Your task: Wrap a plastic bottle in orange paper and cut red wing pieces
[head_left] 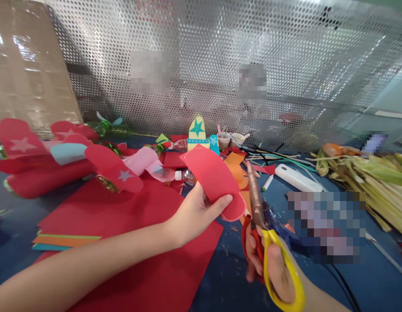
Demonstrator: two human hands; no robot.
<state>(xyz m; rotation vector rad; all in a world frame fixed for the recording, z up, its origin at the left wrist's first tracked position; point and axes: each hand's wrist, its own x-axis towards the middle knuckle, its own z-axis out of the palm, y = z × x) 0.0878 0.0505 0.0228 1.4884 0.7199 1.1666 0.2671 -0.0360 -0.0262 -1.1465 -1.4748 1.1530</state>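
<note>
A rounded strip of red craft foam or paper [214,175] is pinched in my left hand [197,212], thumb on top, held up over the table. My right hand [272,260] grips a pair of scissors [256,199] by the handles, one yellow and one red. The scissor blades point up and away, nearly closed, just right of the red piece and apart from it. Below my left arm lies a large red sheet [168,268]. Under it at the left, the edges of green, orange and blue sheets [67,240] stick out.
Red bottle planes with stars [54,167] stand at the left, by a cardboard box [28,65]. A yellow paper piece with a star [197,130], a white glue gun or cutter-like tool [298,177] and dried husks [376,182] lie before a perforated metal screen [204,56].
</note>
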